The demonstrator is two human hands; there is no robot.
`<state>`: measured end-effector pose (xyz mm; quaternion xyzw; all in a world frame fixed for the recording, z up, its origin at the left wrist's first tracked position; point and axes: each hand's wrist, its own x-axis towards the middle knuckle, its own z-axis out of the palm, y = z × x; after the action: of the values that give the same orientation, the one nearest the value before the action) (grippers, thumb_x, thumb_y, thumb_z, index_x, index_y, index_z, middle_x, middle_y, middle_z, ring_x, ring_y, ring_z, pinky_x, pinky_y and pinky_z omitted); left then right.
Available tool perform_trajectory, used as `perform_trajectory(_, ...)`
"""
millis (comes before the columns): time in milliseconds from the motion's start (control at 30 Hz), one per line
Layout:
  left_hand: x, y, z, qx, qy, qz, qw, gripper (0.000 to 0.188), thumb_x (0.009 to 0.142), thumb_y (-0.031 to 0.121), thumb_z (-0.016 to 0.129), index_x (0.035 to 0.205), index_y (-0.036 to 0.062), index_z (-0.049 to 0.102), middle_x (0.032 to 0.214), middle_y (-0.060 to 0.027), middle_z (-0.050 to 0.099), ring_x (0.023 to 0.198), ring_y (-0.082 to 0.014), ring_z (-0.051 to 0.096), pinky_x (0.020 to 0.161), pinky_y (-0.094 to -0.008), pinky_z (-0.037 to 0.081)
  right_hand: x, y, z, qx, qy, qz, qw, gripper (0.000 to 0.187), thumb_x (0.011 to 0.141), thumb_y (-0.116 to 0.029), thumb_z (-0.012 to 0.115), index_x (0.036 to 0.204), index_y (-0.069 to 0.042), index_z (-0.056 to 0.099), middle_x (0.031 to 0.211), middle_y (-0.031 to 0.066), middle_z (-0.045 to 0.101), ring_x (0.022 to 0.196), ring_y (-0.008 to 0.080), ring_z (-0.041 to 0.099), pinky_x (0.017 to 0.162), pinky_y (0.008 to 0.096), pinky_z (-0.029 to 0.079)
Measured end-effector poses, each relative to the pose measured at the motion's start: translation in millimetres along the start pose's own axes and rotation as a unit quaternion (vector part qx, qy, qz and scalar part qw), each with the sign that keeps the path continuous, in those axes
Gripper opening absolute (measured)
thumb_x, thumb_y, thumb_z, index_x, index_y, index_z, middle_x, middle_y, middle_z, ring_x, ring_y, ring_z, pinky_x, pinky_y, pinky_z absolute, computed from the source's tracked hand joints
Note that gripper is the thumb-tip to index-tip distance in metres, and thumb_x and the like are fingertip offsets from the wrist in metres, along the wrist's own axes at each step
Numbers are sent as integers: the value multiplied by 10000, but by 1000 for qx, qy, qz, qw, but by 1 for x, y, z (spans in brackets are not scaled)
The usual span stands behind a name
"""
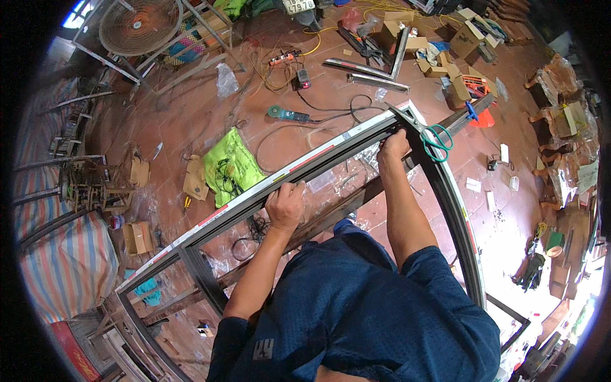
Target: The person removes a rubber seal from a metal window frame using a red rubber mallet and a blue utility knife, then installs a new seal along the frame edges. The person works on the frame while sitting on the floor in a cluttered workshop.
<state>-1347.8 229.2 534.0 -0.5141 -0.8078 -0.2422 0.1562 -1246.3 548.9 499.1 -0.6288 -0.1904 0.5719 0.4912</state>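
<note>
A large dark metal window or door frame [245, 201] lies in front of me, with white film along its outer edge and a curved right side. My left hand [286, 205] is closed round its long upper bar, left of the middle. At the inner edge near the upper right corner is my right hand [396, 145], its fingers closed; whatever they pinch is hidden. Scissors with green handles [437, 144] rest across that corner, just right of my right hand. Beneath the frame runs a long beam [356, 200].
A teal angle grinder [289, 114] with its cord lies on the tiled floor beyond the frame. Left of it is a lime-green bag [230, 167]. Metal profile pieces [375, 73] and open cardboard boxes [468, 41] lie at the far right. A round fan [140, 27] stands far left.
</note>
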Motion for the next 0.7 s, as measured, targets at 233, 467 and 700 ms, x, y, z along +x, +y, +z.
perform_trajectory(233,1,2,-3,-12,5,-11,1000,61,890,147,755,935,151,795,841,-29,638,673,-267,643,612,-418,502,2,3,-7,-22,-27,21,999,368,979,-305,562,770,-2,578,617,119,585,413,230,527,381,345,377)
perform_trajectory(467,-1,3,-4,-12,2,-18,1000,60,886,146,756,936,149,788,834,-32,638,675,-262,646,613,-410,503,6,3,-8,0,-40,57,998,334,979,-305,558,790,-31,584,608,94,556,432,214,519,415,345,406)
perform_trajectory(700,-1,3,-2,-4,-4,-13,1000,90,878,160,753,957,155,795,849,-29,648,705,-253,665,640,-410,518,-45,25,-25,-70,-154,-8,986,419,1096,-440,496,912,-78,599,715,63,601,485,185,559,447,314,430)
